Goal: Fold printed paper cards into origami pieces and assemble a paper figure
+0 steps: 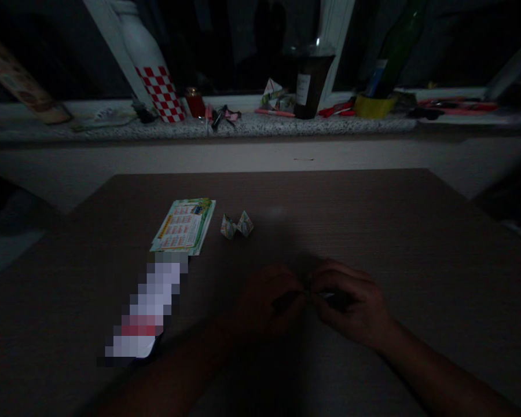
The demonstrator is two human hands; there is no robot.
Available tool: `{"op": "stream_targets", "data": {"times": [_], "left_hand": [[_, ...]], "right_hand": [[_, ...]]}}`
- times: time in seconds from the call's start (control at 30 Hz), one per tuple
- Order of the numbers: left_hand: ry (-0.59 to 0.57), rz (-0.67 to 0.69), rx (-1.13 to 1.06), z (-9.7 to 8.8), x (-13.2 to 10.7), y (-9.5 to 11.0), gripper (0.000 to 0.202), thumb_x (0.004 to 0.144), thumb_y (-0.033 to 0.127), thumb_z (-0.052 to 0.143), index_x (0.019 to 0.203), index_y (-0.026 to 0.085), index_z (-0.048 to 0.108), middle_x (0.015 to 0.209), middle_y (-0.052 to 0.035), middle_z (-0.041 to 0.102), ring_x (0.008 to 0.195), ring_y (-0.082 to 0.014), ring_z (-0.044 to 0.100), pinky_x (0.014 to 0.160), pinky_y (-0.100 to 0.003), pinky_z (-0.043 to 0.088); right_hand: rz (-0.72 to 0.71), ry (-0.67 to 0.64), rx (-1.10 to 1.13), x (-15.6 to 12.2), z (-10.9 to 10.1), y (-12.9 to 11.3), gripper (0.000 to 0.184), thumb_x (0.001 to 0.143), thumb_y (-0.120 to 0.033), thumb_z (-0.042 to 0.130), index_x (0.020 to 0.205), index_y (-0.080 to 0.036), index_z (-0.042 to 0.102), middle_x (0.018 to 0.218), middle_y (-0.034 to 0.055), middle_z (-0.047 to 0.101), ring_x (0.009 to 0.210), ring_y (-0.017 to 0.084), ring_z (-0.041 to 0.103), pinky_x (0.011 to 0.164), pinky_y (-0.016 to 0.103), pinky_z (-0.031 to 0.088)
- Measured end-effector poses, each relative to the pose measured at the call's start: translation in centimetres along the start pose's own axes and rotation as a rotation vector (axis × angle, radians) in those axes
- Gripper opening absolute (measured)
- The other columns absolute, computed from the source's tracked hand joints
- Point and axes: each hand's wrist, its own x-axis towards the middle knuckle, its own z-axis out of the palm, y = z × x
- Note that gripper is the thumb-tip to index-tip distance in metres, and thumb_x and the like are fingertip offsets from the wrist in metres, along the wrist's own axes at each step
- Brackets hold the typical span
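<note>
In weak light, two bare hands meet above a brown table. The right hand bends its thumb and forefinger into a ring, and the tips pinch a small pale piece, of which one bright bit is seen inside this ring. The left hand lies in deeper shadow; its thumb and forefinger also come together at the tips, close against those of the right hand, and they seem to pinch the same piece. Its full shape and its material one cannot tell. So the piece is between the two hands, near the front of the table

Farther away and to the left, a small folded paper with two pointed parts stands on the table. Just beside it, but apart, lies a stack of printed sheets. Nearer, a bright phone with a blurred screen lies slanting toward the stack. Behind the table, a stone sill carries a red-checked bottle and a dark cup
</note>
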Motion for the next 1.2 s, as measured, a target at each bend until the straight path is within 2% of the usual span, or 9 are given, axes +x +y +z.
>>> {"op": "stream_targets", "data": {"times": [0.17, 0.37, 0.63, 0.83, 0.93, 1.07, 1.2], "left_hand": [[-0.007, 0.144, 0.031, 0.6, -0.3, -0.3, 0.007, 0.081, 0.014, 0.051, 0.082, 0.017, 0.057, 0.072, -0.0038, 0.063, 0.066, -0.0134, 0.057, 0.061, -0.024, 0.046], [0.059, 0.176, 0.031, 1.0, -0.3, 0.1, 0.007, 0.08, 0.013, 0.052, 0.076, 0.018, 0.055, 0.067, -0.0024, 0.06, 0.061, -0.0118, 0.054, 0.057, -0.022, 0.044], [0.147, -0.013, 0.019, 0.1, 0.0, 0.8, 0.011, 0.082, 0.018, 0.051, 0.073, 0.018, 0.057, 0.067, -0.0016, 0.062, 0.061, -0.0117, 0.057, 0.058, -0.022, 0.046], [0.121, -0.107, -0.044, -0.4, 0.2, 1.0, 0.01, 0.082, 0.018, 0.053, 0.074, 0.019, 0.06, 0.067, -0.0022, 0.063, 0.061, -0.0138, 0.059, 0.056, -0.025, 0.046], [0.186, -0.139, -0.097, -0.4, 0.0, 0.7, 0.006, 0.08, 0.019, 0.057, 0.076, 0.019, 0.061, 0.068, -0.0012, 0.063, 0.06, -0.0134, 0.058, 0.055, -0.025, 0.046], [0.302, -0.264, -0.126, -0.5, -0.2, 0.1, 0.004, 0.082, 0.018, 0.057, 0.079, 0.02, 0.06, 0.073, 0.0004, 0.061, 0.064, -0.0124, 0.056, 0.056, -0.023, 0.044], [0.323, -0.385, -0.192, -0.4, -0.3, 0.1, 0.006, 0.082, 0.019, 0.056, 0.078, 0.019, 0.061, 0.072, 0.0012, 0.06, 0.065, -0.012, 0.056, 0.059, -0.023, 0.043]], "right_hand": [[-0.005, -0.051, 0.025, 0.1, 0.5, -0.1, 0.014, 0.069, -0.005, 0.06, 0.075, -0.018, 0.058, 0.07, 0.003, 0.057, 0.065, 0.015, 0.055, 0.056, 0.028, 0.044], [0.04, -0.026, 0.023, 0.3, 0.7, -0.7, 0.016, 0.064, -0.003, 0.058, 0.069, -0.018, 0.055, 0.065, 0.001, 0.055, 0.057, 0.013, 0.052, 0.05, 0.024, 0.039], [0.121, 0.014, 0.023, 0.5, 0.4, -0.5, 0.013, 0.066, -0.007, 0.055, 0.063, -0.019, 0.051, 0.061, 0.001, 0.053, 0.055, 0.014, 0.052, 0.049, 0.025, 0.038], [0.205, 0.012, 0.041, 0.2, 0.0, 0.3, 0.011, 0.063, -0.008, 0.053, 0.062, -0.019, 0.05, 0.061, 0.0006, 0.054, 0.055, 0.015, 0.052, 0.05, 0.026, 0.038], [0.25, 0.021, 0.064, -0.1, -0.3, 0.7, 0.011, 0.062, -0.009, 0.053, 0.063, -0.019, 0.051, 0.062, 0.0, 0.054, 0.056, 0.014, 0.051, 0.051, 0.026, 0.039], [0.33, 0.077, 0.112, -0.2, -0.7, 1.1, 0.009, 0.067, -0.011, 0.054, 0.064, -0.019, 0.052, 0.061, -0.001, 0.053, 0.056, 0.013, 0.05, 0.052, 0.025, 0.04], [0.329, 0.106, 0.174, -0.1, -0.3, 1.0, 0.005, 0.074, -0.014, 0.058, 0.073, -0.019, 0.057, 0.067, 0.0005, 0.057, 0.06, 0.014, 0.054, 0.055, 0.025, 0.043]]}}
